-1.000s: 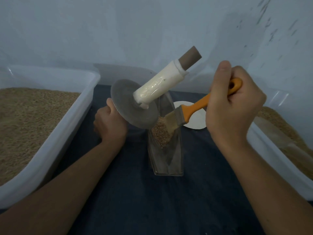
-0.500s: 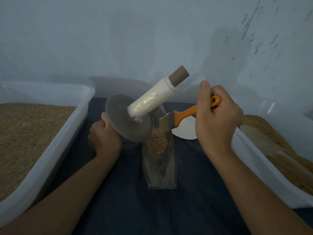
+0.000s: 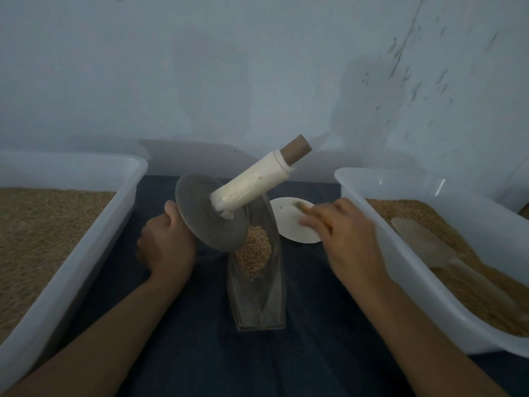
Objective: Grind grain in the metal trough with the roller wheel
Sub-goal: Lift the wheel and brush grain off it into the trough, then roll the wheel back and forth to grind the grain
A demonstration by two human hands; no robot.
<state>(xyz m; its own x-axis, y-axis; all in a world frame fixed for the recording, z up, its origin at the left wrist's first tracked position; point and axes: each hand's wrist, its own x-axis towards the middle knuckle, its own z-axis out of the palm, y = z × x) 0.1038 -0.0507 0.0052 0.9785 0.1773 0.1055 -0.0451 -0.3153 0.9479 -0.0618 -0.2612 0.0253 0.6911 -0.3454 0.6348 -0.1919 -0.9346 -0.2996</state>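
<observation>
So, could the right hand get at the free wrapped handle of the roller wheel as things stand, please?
Probably yes. The wrapped handle sticks up and to the right of the roller wheel, with nothing in between it and the right hand, which is blurred over the white disc.

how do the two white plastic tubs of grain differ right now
The left white plastic tub holds only grain; the right white plastic tub has a pale flat scoop lying on its grain. The left tub is cut off by the frame edge; the right shows its near corner. Both flank the dark mat.
</observation>
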